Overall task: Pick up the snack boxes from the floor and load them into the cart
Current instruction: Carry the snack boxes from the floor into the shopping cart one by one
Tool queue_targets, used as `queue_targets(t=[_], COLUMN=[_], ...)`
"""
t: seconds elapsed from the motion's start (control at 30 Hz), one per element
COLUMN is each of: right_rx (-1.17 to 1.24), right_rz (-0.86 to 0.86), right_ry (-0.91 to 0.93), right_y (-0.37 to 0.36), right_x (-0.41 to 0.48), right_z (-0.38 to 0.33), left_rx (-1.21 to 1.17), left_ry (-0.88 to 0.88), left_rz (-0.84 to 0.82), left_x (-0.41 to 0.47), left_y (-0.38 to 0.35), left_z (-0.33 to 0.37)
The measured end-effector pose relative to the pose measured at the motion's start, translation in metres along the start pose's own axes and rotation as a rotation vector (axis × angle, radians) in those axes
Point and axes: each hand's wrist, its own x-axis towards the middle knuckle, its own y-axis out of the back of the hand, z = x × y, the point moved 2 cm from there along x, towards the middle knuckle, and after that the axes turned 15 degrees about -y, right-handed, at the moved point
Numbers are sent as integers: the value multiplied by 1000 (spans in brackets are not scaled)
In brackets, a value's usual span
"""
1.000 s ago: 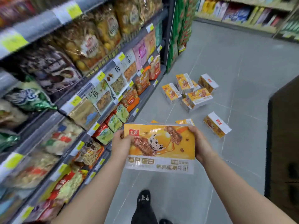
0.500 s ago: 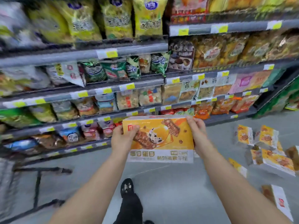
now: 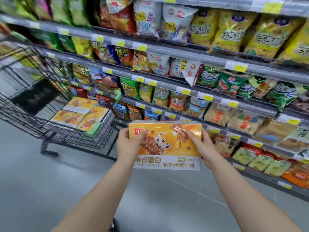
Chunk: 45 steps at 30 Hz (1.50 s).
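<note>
I hold an orange and white snack box (image 3: 167,148) flat in front of me at chest height. My left hand (image 3: 129,144) grips its left edge and my right hand (image 3: 200,144) grips its right edge. The black wire cart (image 3: 41,124) stands to the left, its near corner close to the box. Several matching snack boxes (image 3: 80,113) lie flat inside the cart's basket. The boxes on the floor are out of view.
Shelves packed with snack bags (image 3: 200,81) run across the back and right, close behind the held box. Grey tiled floor (image 3: 50,181) lies below. A green bumper (image 3: 92,129) caps the cart's near corner. My dark shoe (image 3: 112,226) shows at the bottom.
My view has swung left from the boxes on the floor to the cart, which now fills the left side. Both hands have kept hold of the box throughout.
</note>
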Motion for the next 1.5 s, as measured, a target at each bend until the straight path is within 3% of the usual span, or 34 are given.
queue_targets(t=[0.2,0.3,0.53,0.83,1.03,1.27,1.5], right_rx=[-137,-165,-140,-93,-168,-358,-387], right_rz=[-20,57,61,-33,-89,-65,52], right_ry=[30,-10,-23,52,68,-114,-280], right_y=[-160,-224,-350,-448,-508,-569,-633], right_x=[24,33,61,129,201,272,350], right_z=[-9,-12,-29,-95,-134,-147,-120], left_rx=[38,54,145,32,88,64,171], left_ry=[40,30,-18,-5,77,295,384], left_rz=[159,157,99,27,-45,7,-146], left_x=[60,91,179,311,398,479,586], left_y=[131,182,279,313,321,331,344], left_z=[-25,-33,-51,-53,-70,-118,-185])
